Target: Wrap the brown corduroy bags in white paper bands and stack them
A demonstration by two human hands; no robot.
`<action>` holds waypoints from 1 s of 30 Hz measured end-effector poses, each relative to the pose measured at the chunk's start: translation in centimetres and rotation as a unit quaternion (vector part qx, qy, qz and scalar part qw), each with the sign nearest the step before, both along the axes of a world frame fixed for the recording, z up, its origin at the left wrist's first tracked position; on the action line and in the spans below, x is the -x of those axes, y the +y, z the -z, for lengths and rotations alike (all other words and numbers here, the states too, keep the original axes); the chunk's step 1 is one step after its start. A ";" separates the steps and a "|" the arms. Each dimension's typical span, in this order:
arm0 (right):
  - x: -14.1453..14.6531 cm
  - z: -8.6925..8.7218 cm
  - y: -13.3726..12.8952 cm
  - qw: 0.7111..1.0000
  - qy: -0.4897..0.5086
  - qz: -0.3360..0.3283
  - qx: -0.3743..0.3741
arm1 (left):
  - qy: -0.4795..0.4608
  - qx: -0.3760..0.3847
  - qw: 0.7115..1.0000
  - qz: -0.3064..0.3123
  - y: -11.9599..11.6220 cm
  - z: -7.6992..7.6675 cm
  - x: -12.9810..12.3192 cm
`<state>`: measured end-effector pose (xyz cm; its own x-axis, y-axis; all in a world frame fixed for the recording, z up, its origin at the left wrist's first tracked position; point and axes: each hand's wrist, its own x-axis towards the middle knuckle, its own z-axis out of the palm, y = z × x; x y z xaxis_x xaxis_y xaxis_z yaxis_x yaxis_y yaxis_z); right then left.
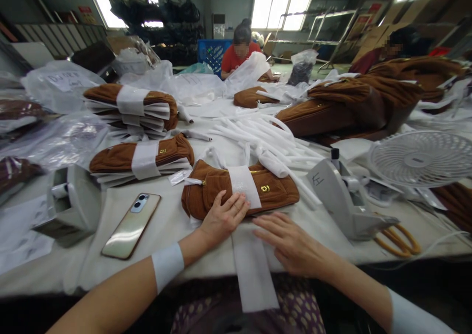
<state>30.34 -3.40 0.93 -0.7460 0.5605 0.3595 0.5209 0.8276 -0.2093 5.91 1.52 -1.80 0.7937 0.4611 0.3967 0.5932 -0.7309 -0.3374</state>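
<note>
A brown corduroy bag (pixel 214 186) with a gold emblem lies on the white-covered table, straight ahead. Across its middle runs a white foam strip (pixel 244 184), and a white length (pixel 254 270) comes out below the bag and hangs over the table's front edge. My left hand (pixel 224 215) rests flat on the strip and the bag's lower front, fingers spread. Just right of it, my right hand (pixel 291 243) is at the bag's lower edge over the white length, its fingers stretched out and nothing visible in them.
Wrapped brown bags (pixel 110 157) stack at the left. A phone (pixel 131 226) and a tape dispenser (pixel 73 206) lie left; another dispenser (pixel 339 201), yellow-handled scissors (pixel 398 240) and a white fan (pixel 420 159) are right. Behind are brown bags (pixel 342 107) and a person in red (pixel 228 58).
</note>
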 end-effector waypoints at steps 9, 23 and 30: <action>1.2 4.2 -3.6 0.999 0.026 -0.008 0.019 | 0.002 0.019 1.000 -0.020 0.0 0.0 -0.1; 3.3 -2.3 -3.3 0.975 0.215 0.032 0.048 | -0.092 0.097 0.991 0.006 -7.6 -0.2 1.1; 4.0 -2.4 -0.6 0.933 0.275 0.146 0.180 | -0.228 0.276 0.933 -0.046 -8.8 -3.2 -0.2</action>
